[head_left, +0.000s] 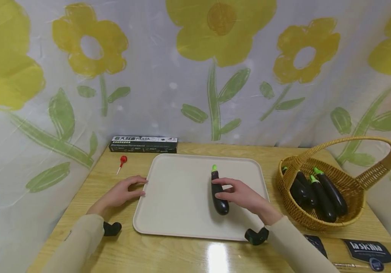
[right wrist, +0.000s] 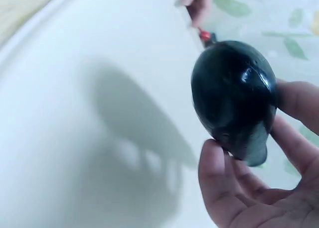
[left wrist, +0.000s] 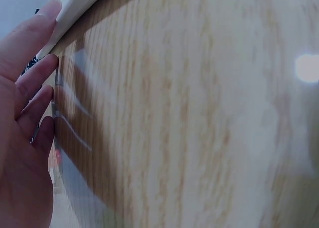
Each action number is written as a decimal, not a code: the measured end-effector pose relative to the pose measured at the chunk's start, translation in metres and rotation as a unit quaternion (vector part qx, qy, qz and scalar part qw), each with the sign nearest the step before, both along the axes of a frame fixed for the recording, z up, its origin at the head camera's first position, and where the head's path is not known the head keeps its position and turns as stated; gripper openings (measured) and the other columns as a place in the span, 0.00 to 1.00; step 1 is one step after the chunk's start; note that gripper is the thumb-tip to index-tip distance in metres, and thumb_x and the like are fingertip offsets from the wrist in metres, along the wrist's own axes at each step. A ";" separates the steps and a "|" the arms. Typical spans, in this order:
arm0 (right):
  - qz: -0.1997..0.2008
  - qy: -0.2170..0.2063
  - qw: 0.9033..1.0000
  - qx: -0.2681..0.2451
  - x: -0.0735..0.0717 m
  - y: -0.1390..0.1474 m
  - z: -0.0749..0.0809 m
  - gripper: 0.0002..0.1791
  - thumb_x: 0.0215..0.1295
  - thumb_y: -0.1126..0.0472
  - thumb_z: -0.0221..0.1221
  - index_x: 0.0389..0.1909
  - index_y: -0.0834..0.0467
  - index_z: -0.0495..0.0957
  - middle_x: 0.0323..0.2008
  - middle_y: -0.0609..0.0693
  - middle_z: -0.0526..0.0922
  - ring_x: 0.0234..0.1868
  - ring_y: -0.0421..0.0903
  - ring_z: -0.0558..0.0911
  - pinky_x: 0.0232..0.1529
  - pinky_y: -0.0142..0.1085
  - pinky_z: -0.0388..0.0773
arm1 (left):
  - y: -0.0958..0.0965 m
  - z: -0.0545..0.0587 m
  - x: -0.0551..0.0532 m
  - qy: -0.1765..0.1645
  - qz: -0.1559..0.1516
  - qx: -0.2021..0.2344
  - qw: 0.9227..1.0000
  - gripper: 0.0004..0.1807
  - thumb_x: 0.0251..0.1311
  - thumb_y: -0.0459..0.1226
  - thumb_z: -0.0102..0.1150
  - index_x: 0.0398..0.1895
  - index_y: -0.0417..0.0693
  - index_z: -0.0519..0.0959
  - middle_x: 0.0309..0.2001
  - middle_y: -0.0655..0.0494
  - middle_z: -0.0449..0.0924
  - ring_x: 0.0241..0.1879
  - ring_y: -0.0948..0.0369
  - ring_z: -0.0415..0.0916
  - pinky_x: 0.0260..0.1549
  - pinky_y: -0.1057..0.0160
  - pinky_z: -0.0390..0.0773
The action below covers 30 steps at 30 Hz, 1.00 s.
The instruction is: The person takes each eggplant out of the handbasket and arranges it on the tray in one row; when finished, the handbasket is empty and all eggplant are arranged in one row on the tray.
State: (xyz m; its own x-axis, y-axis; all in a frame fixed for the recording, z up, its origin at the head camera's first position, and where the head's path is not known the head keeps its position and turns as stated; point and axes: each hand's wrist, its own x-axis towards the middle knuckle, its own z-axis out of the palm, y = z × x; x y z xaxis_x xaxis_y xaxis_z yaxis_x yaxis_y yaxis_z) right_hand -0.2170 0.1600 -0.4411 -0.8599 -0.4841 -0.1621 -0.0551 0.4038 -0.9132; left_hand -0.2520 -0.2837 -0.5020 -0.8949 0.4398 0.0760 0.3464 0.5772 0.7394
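Note:
My right hand point(head_left: 238, 195) holds a dark eggplant point(head_left: 218, 197) with a bright green stem end between thumb and fingers. It is over the right half of a white tray point(head_left: 178, 197), stem pointing away from me. In the right wrist view the eggplant point(right wrist: 234, 91) appears end-on above the tray, its shadow falling on the surface. My left hand point(head_left: 125, 193) is at the tray's left edge, fingers loosely extended. Its thumb lies against the tray's rim in the left wrist view, and the other fingertips point(left wrist: 47, 63) are low by the wooden table.
At the right stands a wicker basket point(head_left: 352, 212) with a tall handle and several eggplants point(head_left: 332, 189) inside. A red lollipop point(head_left: 123, 159) lies left of the tray, near a black pasta box point(head_left: 143, 145) at the back. A la Sicilia package point(head_left: 368, 250) lies at the front right.

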 end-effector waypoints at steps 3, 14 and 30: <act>0.002 0.003 1.000 -0.006 -0.012 -0.029 -0.009 0.27 0.66 0.55 0.64 0.64 0.55 0.73 0.65 0.59 0.69 0.54 0.53 0.79 0.48 0.42 0.80 | 0.001 0.001 -0.001 0.003 -0.005 -0.003 1.000 0.23 0.61 0.42 0.66 0.57 0.44 0.78 0.62 0.43 0.73 0.66 0.42 0.64 0.66 0.38 0.58; 0.006 0.050 0.999 0.020 -0.041 -0.113 -0.024 0.26 0.66 0.55 0.63 0.64 0.56 0.74 0.59 0.58 0.75 0.53 0.53 0.79 0.47 0.39 0.80 | 0.005 0.004 -0.001 0.000 -0.006 -0.005 1.000 0.22 0.61 0.38 0.66 0.58 0.41 0.77 0.62 0.40 0.72 0.66 0.41 0.63 0.65 0.37 0.58; 0.024 0.149 0.985 0.089 -0.046 -0.177 -0.026 0.23 0.65 0.57 0.63 0.61 0.57 0.77 0.54 0.60 0.79 0.46 0.50 0.83 0.46 0.31 0.78 | 0.001 0.002 -0.002 0.010 -0.009 -0.011 1.000 0.22 0.62 0.42 0.65 0.58 0.45 0.77 0.61 0.44 0.74 0.65 0.42 0.64 0.65 0.38 0.59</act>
State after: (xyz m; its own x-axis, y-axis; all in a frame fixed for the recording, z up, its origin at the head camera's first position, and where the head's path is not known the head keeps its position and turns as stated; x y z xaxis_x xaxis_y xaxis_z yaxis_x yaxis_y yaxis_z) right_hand -0.2627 -0.0172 -0.4671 -0.8593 -0.5113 0.0087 -0.3327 0.5461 -0.7689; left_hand -0.2537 -0.2826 -0.5001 -0.8850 0.4582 0.0830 0.3712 0.5866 0.7197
